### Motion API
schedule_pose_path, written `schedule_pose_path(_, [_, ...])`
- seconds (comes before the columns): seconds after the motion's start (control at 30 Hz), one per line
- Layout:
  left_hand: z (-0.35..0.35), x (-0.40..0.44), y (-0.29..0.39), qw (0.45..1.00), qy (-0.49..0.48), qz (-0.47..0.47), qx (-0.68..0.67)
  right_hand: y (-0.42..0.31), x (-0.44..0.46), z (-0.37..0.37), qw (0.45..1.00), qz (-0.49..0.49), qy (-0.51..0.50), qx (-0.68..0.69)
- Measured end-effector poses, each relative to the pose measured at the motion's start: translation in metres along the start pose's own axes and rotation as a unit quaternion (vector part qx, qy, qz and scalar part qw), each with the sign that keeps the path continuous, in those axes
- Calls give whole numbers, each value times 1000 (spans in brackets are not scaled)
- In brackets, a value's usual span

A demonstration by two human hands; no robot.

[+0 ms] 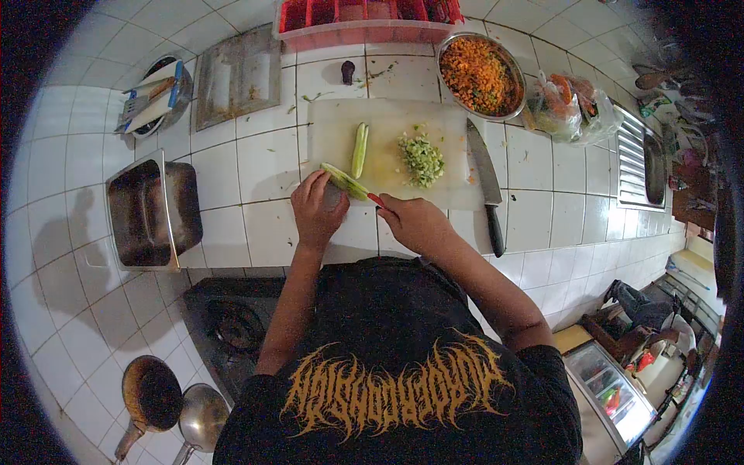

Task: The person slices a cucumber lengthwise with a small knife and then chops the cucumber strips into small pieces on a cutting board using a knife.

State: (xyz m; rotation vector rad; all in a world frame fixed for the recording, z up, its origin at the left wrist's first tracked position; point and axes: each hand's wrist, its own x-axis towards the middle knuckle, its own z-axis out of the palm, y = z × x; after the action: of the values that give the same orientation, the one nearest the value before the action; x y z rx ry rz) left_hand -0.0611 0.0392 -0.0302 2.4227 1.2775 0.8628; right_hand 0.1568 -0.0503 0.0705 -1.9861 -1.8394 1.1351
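Observation:
My left hand (318,203) is closed around the near end of a long green cucumber piece (341,180), which lies slanted at the front left edge of the white cutting board (325,128). In my right hand (412,221) is a small knife with a red handle (375,200); its blade cannot be made out against the cucumber. A second cucumber piece (359,151) rests on the board just beyond. Right of it sits a heap of diced green cucumber (421,160). A large chef's knife (486,174) with a black handle lies along the board's right edge.
A metal bowl of chopped orange vegetables (480,76) and a plastic bag of vegetables (570,105) are at the back right. A red divided container (364,27) stands behind. Leftward are a steel pan (167,260) and a tray (239,77). A stove (232,325) is near my left.

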Motion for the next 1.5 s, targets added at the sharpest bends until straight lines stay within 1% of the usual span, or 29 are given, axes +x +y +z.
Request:
schedule_pose_path(0.07, [0,0,1,1000,-1,-8,3,-3,-6,-6,999,26,8,23])
schedule_pose_path(0.17, [-2,2,4,1000,-2,-15,-3,4,-14,-3,999,33,18,30])
schedule_pose_path(0.23, [-3,2,3,999,-19,-28,5,6,-19,-6,999,35,16,31])
schedule_pose_path(0.57, [-2,2,6,999,-17,-51,1,21,-47,-5,998,55,10,24])
schedule_pose_path(0.63, [-1,2,5,999,-13,-38,14,23,-53,-5,998,55,15,36])
schedule_pose_path(0.8, [-3,2,10,999,-8,-45,5,41,-62,9,997,40,34,53])
schedule_pose_path(0.87, [-7,5,11,999,-4,-50,0,44,-61,14,996,37,60,63])
schedule_pose_path(0.9, [-8,4,11,999,-11,-49,-1,41,-59,13,996,29,56,58])
schedule_pose_path(0.97, [-9,3,11,999,-10,-54,0,32,-53,12,982,39,95,157])
schedule_pose_path(1.0, [-9,3,10,998,-19,-56,1,28,-46,11,983,32,92,153])
schedule_pose_path(1.07, [-9,3,9,998,-22,-62,2,20,-26,11,975,52,128,175])
schedule_pose_path(1.1, [-9,3,10,998,-28,-62,-3,17,-14,10,976,46,127,169])
schedule_pose_path(1.17, [-10,3,10,998,-26,-64,-6,12,13,10,984,78,109,120])
schedule_pose_path(1.23, [-15,6,14,999,-33,-36,-16,15,32,17,984,57,120,115])
schedule_pose_path(1.27, [-18,7,17,999,-24,-38,-13,17,41,19,986,20,124,111])
schedule_pose_path(1.3, [-24,11,25,998,-41,-44,-11,19,50,21,986,-17,127,105])
schedule_pose_path(1.43, [-25,14,26,996,-71,-49,16,24,62,29,992,-63,98,50])
schedule_pose_path(1.5, [-24,13,28,997,-60,-53,7,23,62,30,991,-18,86,102])
